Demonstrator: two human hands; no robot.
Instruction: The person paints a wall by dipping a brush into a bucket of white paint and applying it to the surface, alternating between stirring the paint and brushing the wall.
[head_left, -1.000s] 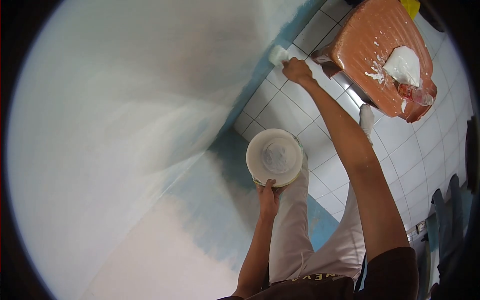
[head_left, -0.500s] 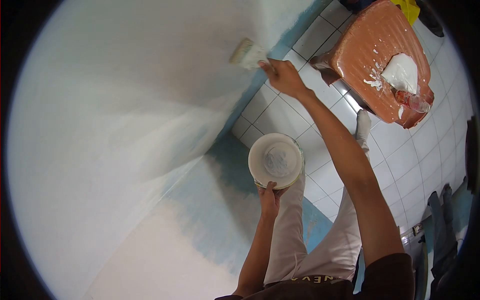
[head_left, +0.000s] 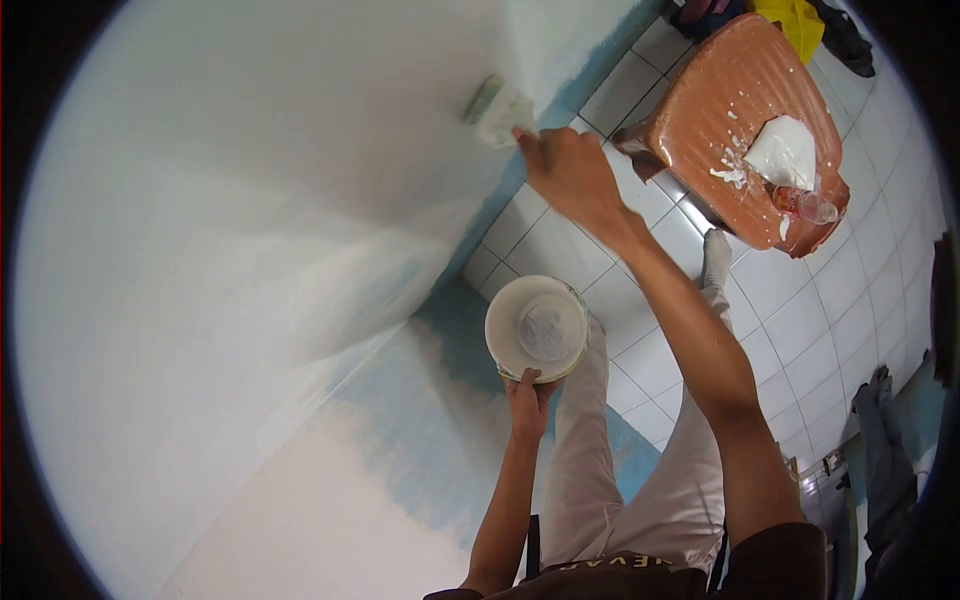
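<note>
My right hand [head_left: 572, 178] is closed around the handle of a wide paintbrush [head_left: 503, 112]. The brush is smeared with white paint, and its bristles are at the wall [head_left: 300, 180], which has whitish paint over blue. With my left hand [head_left: 530, 402] I grip the near rim of a round white bucket [head_left: 508, 348], thumb over the edge and fingers beneath. A little whitish paint [head_left: 545, 330] lies at the bottom of the bucket.
An orange plastic stool or chair [head_left: 705, 110] stands at upper right, spattered with white. On it lie a white bag [head_left: 785, 152] and a clear bottle [head_left: 803, 204] with a red label. White tiles [head_left: 800, 310] cover the floor. Dark clothing [head_left: 880, 430] hangs at the right.
My right hand has moved slightly right and down, with the brush turned a little against the wall. The bucket in my left hand has shifted slightly left and down.
</note>
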